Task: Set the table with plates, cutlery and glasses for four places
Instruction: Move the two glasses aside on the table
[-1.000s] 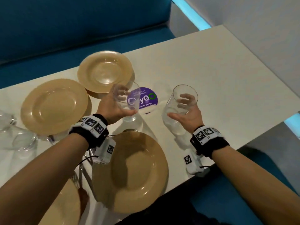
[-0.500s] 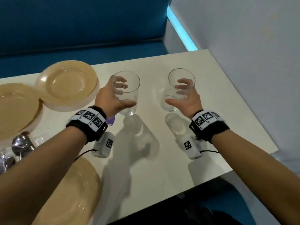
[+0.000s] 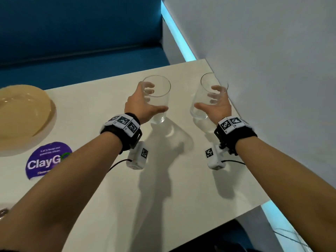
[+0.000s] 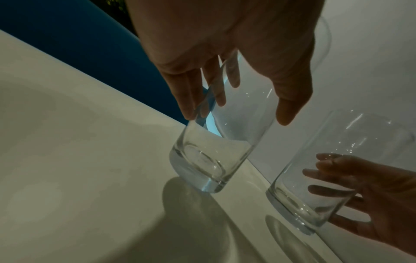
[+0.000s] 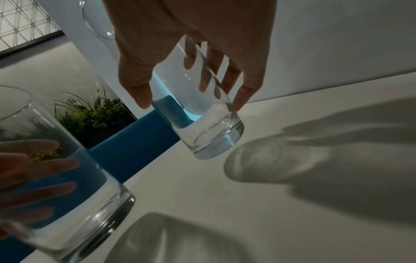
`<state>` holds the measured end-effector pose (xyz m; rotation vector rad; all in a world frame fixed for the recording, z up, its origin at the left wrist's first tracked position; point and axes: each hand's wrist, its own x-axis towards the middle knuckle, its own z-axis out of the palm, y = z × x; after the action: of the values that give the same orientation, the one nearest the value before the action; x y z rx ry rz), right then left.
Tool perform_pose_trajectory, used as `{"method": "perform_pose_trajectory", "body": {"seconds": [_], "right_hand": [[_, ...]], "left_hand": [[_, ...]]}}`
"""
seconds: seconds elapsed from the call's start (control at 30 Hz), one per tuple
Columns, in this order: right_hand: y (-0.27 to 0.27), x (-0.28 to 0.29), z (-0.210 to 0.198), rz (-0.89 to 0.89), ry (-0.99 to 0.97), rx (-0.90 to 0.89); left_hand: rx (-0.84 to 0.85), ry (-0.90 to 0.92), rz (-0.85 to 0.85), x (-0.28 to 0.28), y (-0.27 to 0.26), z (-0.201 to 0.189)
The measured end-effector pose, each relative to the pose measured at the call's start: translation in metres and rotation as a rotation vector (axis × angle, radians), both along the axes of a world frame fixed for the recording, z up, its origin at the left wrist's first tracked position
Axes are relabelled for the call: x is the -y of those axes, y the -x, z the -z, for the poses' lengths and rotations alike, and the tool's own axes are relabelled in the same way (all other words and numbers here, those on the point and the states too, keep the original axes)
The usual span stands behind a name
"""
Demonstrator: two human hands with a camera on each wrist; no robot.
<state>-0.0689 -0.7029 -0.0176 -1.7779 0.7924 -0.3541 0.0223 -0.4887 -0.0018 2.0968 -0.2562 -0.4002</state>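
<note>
White surface (image 3: 163,188); a tan plate (image 3: 21,111) at your far left, cut off by the frame, a purple ClayGo sticker (image 3: 45,160) near it. Wall (image 3: 272,70) just beside your right glass (image 3: 209,99).

Your left hand (image 3: 140,104) curls thumb and fingers round the left glass (image 3: 158,100); your right hand (image 3: 216,108) wraps the right one likewise. Both glasses are tilted and empty. Whether their bases touch the surface is hard to tell. Left edge: something metallic, unclear.

Two glasses (image 3: 157,99) (image 3: 205,99), one plate (image 3: 21,111), one sticker (image 3: 47,160), two hands (image 3: 140,106) (image 3: 216,108)
</note>
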Motion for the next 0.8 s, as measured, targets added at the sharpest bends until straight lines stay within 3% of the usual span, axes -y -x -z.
{"method": "perform_pose_trajectory", "body": {"seconds": [0.3,0.5,0.8], "right_hand": [[-0.031,0.064,0.017,-0.126,-0.059,-0.022],[-0.049,0.078,0.024,-0.164,-0.103,0.010],[-0.073,0.073,0.029,-0.244,-0.013,-0.063]], "left_hand": [[-0.038,-0.024,-0.027,0.087,-0.014,0.014],[-0.044,-0.039,-0.048,0.106,-0.023,0.017],[-0.029,-0.016,-0.045,0.120,-0.037,0.018]]}}
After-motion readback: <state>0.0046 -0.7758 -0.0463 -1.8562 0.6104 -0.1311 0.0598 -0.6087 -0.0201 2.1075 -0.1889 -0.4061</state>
